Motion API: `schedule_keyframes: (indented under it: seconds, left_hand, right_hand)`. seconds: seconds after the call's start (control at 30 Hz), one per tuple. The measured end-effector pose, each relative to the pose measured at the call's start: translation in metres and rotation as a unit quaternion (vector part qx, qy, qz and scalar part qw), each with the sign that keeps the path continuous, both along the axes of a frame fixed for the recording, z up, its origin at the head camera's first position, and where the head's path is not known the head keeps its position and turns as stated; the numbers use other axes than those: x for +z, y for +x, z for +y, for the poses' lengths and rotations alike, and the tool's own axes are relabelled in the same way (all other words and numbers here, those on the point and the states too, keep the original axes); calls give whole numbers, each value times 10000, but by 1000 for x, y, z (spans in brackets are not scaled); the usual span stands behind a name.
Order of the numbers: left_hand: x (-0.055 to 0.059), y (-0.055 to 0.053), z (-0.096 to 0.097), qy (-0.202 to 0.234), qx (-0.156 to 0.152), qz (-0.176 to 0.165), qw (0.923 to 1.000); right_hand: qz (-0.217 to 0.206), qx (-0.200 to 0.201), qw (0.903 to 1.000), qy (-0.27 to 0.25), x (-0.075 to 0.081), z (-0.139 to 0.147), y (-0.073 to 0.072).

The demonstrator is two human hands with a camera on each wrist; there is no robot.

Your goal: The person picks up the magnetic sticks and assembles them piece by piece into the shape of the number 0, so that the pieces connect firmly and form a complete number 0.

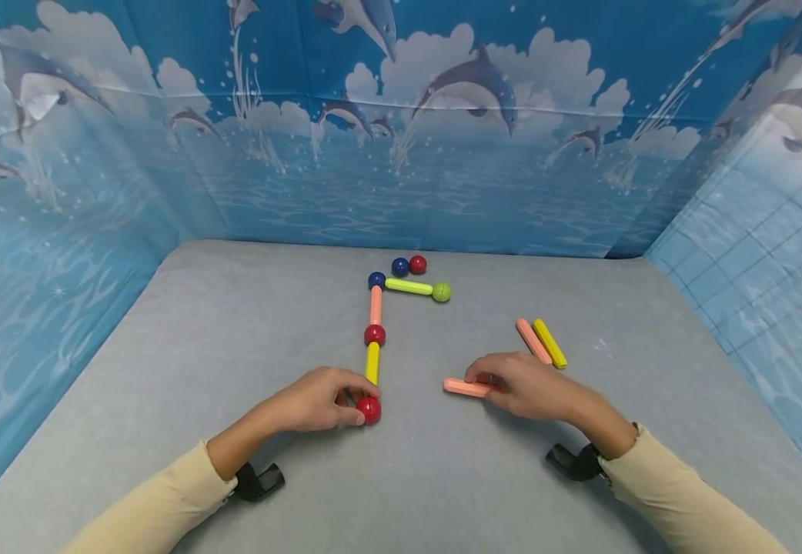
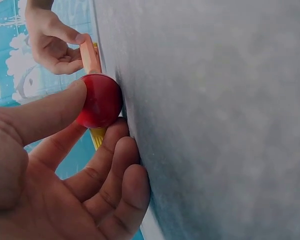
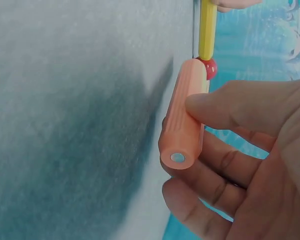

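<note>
I had left hand point(image 1: 319, 402) pinching red ball point(image 1: 370, 411), right hand point(image 1: 531, 386) pinching salmon-pink rod point(image 1: 464, 387); joining step seemed underway, next needing alignment.

- The right hand point(image 1: 526, 386) covers one end of the salmon rod point(image 1: 463, 387) in the head view.
- A fingertip of the left hand point(image 1: 319, 400) hides whether the yellow rod point(image 1: 372, 360) touches the near red ball point(image 1: 372, 412).
- In the right wrist view, the salmon rod partly hides a red ball point(image 3: 212, 69), and the top edge cuts off the yellow rod.
- Both sleeves point(image 1: 165, 500) leave the head view's edges.
- The table point(image 2: 230, 100) is blurred in the left wrist view.
</note>
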State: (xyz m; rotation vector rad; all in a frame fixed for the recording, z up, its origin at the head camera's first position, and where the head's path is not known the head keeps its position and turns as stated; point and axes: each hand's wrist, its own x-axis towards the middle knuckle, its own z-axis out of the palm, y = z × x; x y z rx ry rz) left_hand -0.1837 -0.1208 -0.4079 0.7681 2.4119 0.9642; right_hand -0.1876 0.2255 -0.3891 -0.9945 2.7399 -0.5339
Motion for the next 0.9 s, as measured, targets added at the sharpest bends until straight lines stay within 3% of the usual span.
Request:
schedule_keyframes:
  seconds: [0.33, 0.57, 0.9]
  left_hand:
    - [4, -2, 1, -131, -24, 74, 9999]
    - [4, -1, 2, -139, -28, 126, 9998]
    - [3, 0, 3, -116, 20, 50, 9999]
  right_hand:
    - [-370, 148, 9986, -361, 1, -16, 1]
    - [-631, 256, 9971, -337, -4, -29, 1]
    - [-852, 769, 9928, -337, -7, -46, 4]
